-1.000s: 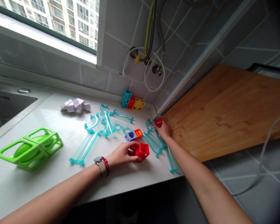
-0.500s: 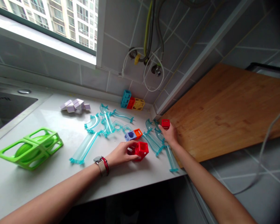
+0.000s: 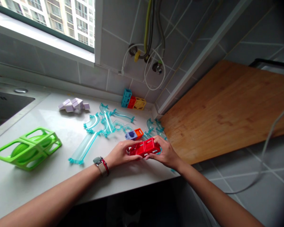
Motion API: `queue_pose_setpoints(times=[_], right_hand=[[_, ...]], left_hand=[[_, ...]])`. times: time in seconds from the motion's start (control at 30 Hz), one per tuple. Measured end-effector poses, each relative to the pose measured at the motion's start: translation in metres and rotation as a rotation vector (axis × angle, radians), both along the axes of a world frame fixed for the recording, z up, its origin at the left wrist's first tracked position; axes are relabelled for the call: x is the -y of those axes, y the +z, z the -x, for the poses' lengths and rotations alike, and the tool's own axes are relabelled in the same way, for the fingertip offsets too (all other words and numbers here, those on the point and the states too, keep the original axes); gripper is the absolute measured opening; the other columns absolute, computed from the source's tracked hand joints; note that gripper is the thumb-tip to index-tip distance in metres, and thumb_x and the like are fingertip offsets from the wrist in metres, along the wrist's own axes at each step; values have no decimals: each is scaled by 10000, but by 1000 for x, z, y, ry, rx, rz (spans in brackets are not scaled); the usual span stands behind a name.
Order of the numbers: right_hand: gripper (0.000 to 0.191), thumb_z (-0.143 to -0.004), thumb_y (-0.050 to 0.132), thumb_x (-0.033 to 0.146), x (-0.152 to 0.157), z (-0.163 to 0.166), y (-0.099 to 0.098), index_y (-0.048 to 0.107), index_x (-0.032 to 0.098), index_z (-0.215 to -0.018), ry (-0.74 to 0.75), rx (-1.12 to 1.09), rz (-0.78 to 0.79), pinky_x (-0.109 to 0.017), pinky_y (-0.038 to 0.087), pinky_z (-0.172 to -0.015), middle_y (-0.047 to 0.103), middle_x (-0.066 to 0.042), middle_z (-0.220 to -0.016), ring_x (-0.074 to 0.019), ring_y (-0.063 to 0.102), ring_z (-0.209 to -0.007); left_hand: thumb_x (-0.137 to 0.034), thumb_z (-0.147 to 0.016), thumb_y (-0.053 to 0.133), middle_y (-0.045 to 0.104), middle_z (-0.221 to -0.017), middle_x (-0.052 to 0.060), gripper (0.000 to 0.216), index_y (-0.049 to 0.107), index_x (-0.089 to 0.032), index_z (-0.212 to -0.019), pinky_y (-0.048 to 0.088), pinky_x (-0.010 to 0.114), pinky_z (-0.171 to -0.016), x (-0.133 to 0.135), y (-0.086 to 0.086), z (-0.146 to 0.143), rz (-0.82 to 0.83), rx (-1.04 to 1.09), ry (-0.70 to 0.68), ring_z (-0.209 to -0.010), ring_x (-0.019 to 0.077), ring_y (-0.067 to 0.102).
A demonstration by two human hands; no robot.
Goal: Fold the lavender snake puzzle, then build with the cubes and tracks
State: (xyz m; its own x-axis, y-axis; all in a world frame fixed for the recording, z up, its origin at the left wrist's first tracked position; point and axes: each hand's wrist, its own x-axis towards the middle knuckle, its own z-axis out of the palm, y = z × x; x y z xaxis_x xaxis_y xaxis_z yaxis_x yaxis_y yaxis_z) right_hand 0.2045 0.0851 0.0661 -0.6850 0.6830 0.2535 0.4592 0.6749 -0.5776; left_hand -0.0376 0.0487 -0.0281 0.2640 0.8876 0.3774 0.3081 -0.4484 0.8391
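Two red open-frame toy blocks (image 3: 144,147) meet end to end over the front of the white counter. My left hand (image 3: 124,152) is closed around the left block, and my right hand (image 3: 165,153) grips the right one between thumb and fingers. Just behind them lie a purple block (image 3: 131,135) and an orange block (image 3: 139,133), side by side. Clear teal track pieces (image 3: 84,147) spread to the left, and more teal pieces (image 3: 150,123) are partly hidden behind my right hand.
A green frame toy (image 3: 29,148) lies at the left, with a pale lilac block shape (image 3: 73,105) behind it. Teal, red and yellow blocks (image 3: 139,103) stand by the tiled wall. A wooden board (image 3: 227,110) borders the right side; a sink (image 3: 9,104) is far left.
My right hand has moved left and toward me with its red block, bringing it against the block in my left hand. The camera view has shifted slightly.
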Motion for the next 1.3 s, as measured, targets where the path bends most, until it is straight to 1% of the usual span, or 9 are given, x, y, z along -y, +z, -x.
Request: queue_pose_setpoints(times=[0.17,0.33,0.47,0.53,0.7,0.77,0.9,1.13,1.3], right_hand=[[406,-780,878,482,0,-1,-12,590,259,-959,-39,-54,-6,-384,513,-869,672,-76,-1058,-274,647,-1010],[754,-634,959,516,3,-5,-26,484,258,-1160,-190,-144,107,-366,577,-834,669,-80,-1144,-255,701,-988],[949,-619,967,510,5,-3,-26,437,259,-1365,-180,-140,168,-364,590,-860,691,-73,-1117,-258,714,-1010],[931,-637,960,507,5,-1,-21,481,258,-1395,-163,-79,131,-373,581,-880,702,-77,-1126,-264,711,-1017],[640,-735,908,484,5,5,-9,621,242,-1254,-48,13,-4,-371,549,-915,704,-79,-1158,-260,695,-1045],[586,-776,882,469,4,7,-4,634,240,-1255,20,39,-27,-373,538,-948,697,-86,-1182,-263,683,-1087],[658,-815,851,463,1,9,3,597,242,-1381,71,105,-20,-384,538,-987,676,-110,-1275,-273,670,-1146],[825,-808,843,500,4,10,-3,516,219,-1511,-53,124,-27,-447,542,-1038,653,-150,-1340,-323,643,-1231],[888,-779,864,511,4,13,-2,484,266,-1543,-81,102,20,-483,522,-1076,632,-142,-1374,-337,622,-1263]], left_hand=[[-517,-805,827,782,-1110,121,588,723,-191,-1284,553,359,-838,-2,-4,2,-82,-19,36,-902,239,705],[-484,-788,856,780,-1099,117,579,728,-194,-1272,564,334,-796,-1,-6,1,-131,-18,44,-885,227,711],[-482,-806,841,775,-1107,133,570,727,-168,-1268,569,333,-789,0,-8,1,-170,-45,20,-894,233,716],[-480,-819,828,772,-1105,140,555,730,-159,-1261,570,337,-792,-1,-9,1,-184,-52,14,-901,239,718],[-477,-828,822,765,-1117,141,556,722,-171,-1281,566,340,-809,-2,-11,2,-170,-51,4,-931,244,719],[-491,-829,818,770,-1099,130,550,726,-177,-1271,560,333,-813,-2,-11,2,-161,-38,-26,-931,240,718],[-478,-845,806,785,-1030,93,521,727,-187,-1269,537,283,-725,0,-9,1,-85,-12,-72,-798,189,694],[-495,-792,834,776,-925,47,585,713,-196,-1280,488,249,-605,-1,-8,-1,85,-7,-21,-612,136,612],[-502,-786,836,747,-815,15,616,697,-202,-1305,467,235,-562,-1,-9,-1,170,12,-24,-554,124,598]])
